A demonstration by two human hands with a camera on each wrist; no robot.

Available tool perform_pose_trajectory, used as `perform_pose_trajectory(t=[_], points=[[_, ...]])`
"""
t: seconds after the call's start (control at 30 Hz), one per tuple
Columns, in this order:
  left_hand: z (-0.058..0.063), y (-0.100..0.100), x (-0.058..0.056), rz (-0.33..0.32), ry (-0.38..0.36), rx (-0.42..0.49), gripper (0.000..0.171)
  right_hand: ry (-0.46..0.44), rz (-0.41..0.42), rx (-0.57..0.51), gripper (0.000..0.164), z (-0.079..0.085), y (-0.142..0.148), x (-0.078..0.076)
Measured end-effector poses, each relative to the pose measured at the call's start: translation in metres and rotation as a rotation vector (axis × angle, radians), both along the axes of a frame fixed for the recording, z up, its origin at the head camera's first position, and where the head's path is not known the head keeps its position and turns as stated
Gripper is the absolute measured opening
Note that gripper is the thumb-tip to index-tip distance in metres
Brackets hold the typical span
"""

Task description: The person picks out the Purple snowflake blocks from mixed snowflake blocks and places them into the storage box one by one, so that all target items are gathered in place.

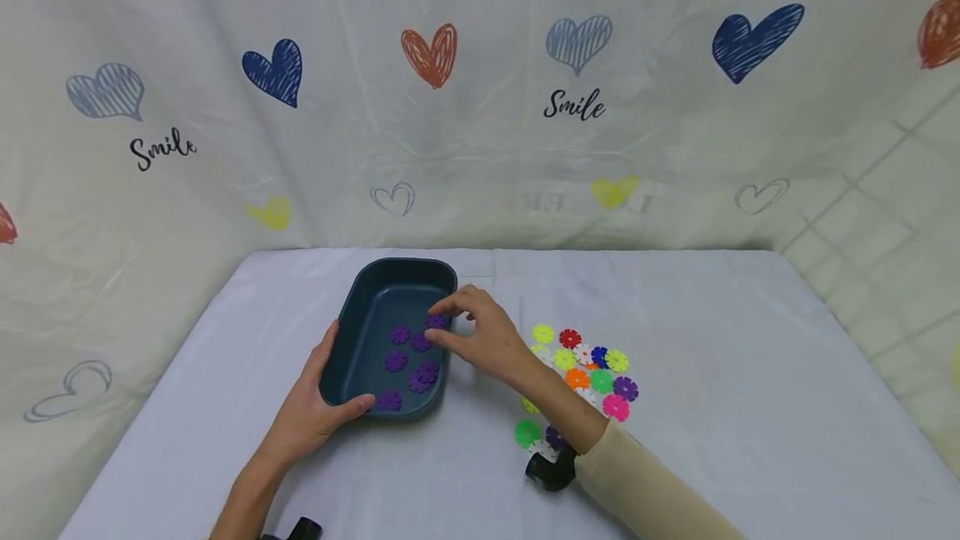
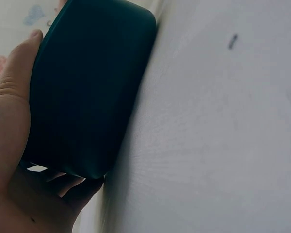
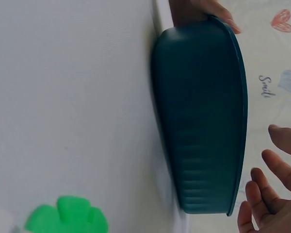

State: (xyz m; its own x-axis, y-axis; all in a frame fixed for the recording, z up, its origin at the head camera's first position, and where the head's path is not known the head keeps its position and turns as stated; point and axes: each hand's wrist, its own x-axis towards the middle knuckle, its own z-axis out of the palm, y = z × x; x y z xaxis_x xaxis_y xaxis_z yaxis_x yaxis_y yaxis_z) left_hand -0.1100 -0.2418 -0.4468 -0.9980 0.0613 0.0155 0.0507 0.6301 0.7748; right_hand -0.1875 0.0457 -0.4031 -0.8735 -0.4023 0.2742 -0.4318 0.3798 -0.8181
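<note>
A dark teal rectangular tray [image 1: 360, 340] lies on the table, with several purple flower-shaped plastic discs [image 1: 396, 361] inside it. My left hand [image 1: 318, 411] grips the tray's left near corner, thumb over the rim and fingers along the outer side; the left wrist view shows the hand [image 2: 14, 126] against the tray wall [image 2: 87, 87]. Above the tray's right edge hovers my right hand [image 1: 480, 336], its thumb and index finger parted. In the right wrist view the right hand [image 3: 274, 189] has nothing between its fingers. A purple disc shows beneath its fingertips in the head view.
To the right of the tray lies a loose spread of flower discs in mixed colours, including green [image 1: 602, 381], pink [image 1: 616, 407] and red [image 1: 570, 338]. My right forearm partly covers them. Behind the white-covered table [image 1: 750, 373] hangs a curtain [image 1: 495, 132] printed with hearts.
</note>
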Motion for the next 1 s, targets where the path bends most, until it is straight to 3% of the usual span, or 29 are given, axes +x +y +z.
perform_pose_trajectory(t=[0.6, 1.0], points=[[0.001, -0.003, 0.000, 0.005, -0.006, -0.004, 0.120, -0.017, -0.023, -0.003, 0.027, -0.004, 0.018, 0.006], [0.002, -0.002, 0.000, -0.002, -0.006, 0.011, 0.120, -0.055, 0.008, -0.011, 0.031, -0.003, 0.033, 0.012]])
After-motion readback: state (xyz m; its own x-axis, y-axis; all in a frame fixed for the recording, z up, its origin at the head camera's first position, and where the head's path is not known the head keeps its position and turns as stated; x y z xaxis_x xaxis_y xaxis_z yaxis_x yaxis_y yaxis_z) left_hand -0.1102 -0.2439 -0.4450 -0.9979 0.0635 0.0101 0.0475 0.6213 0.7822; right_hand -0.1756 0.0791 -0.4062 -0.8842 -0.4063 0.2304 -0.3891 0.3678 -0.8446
